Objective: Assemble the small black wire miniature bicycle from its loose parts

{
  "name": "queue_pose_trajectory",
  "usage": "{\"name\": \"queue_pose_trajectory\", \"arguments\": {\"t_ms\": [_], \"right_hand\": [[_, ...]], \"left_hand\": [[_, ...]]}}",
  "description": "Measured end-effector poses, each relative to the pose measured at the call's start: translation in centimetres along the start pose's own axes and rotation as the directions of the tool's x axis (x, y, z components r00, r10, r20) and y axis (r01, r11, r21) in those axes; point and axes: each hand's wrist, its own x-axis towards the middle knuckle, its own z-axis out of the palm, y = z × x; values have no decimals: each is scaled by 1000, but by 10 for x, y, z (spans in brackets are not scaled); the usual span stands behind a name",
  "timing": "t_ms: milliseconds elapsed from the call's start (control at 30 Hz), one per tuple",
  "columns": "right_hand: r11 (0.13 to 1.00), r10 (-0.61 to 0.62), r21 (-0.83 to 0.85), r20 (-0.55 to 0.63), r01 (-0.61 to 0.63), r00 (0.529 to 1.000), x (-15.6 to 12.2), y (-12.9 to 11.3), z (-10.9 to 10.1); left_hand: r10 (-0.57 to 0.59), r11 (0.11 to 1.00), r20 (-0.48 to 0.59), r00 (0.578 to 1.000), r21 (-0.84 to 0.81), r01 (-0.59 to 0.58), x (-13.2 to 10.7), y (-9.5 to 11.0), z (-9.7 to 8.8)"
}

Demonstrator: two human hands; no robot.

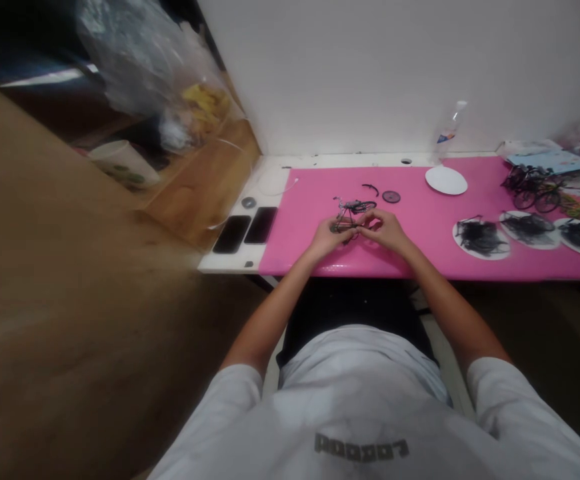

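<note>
A small wire model bicycle point(353, 211) stands on the pink mat point(420, 257) near the table's front edge. My left hand point(327, 237) is closed around its near left end. My right hand point(385, 228) pinches the frame from the right, fingers together. A loose black wheel disc point(391, 196) and a curved black strip point(371, 189) lie just behind the bicycle.
Two dark phones point(245, 230) lie on the white table edge at the left. A white plate point(446, 180) and a plastic bottle point(449, 130) stand at the back. Three white discs with black parts point(481, 237) and finished model bicycles point(533, 187) are at the right.
</note>
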Motion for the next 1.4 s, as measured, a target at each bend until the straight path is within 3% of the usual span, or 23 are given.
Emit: {"name": "queue_pose_trajectory", "arguments": {"t_ms": [200,400,533,600,767,1067,1400], "right_hand": [[999,1,36,22,-2,1000,-1,4,0],[998,48,47,74,-52,996,1,19,-7],[973,-39,-230,-107,13,993,6,47,-14],[928,-64,-373,-201,-16,977,8,63,-16],[881,2,-464,-197,-95,980,11,91,-18],[790,56,-602,-119,-117,991,11,97,-16],[776,37,-615,-176,-139,984,7,95,-10]], "left_hand": [[-57,998,-43,997,-41,56,4,-8,-4],[-103,991,-173,980,-104,86,8,-13,-8],[-146,983,-175,974,-132,124,9,-16,-13],[-169,977,-179,969,-163,140,10,-18,-14],[-185,957,-165,969,-256,139,11,-18,-13],[-170,967,-171,970,-220,130,9,-16,-10],[-159,971,-163,974,-205,124,9,-17,-12]]}}
